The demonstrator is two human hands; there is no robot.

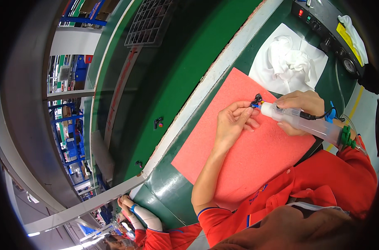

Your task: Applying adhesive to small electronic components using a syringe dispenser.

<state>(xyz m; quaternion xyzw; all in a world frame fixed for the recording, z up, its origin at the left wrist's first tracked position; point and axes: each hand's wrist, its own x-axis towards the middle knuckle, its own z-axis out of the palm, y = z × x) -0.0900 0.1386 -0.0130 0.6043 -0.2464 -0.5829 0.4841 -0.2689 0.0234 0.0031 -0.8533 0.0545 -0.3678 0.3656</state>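
Note:
My right hand (302, 109) is wrapped around a large translucent dispensing syringe (318, 128) with a green cap and tube at its rear end and a black cable by the grip. Its white front end points left, where its tip meets or nearly meets a small black part (257, 99) with bits of blue and yellow. Between thumb and fingers, my left hand (235, 121) pinches that part. Both hands are above a pink foam mat (210, 141). Fingers partly hide the part, so whether the tip touches it I cannot tell.
A crumpled white cloth (287, 60) lies on white paper beyond the mat. At the far right stands a black dispenser box (329, 35) with a gauge. Past the pale ledge, a green belt (177, 93) carries small black parts (158, 123) and a compartment tray (147, 25). A co-worker's red sleeve (172, 238) shows lower left.

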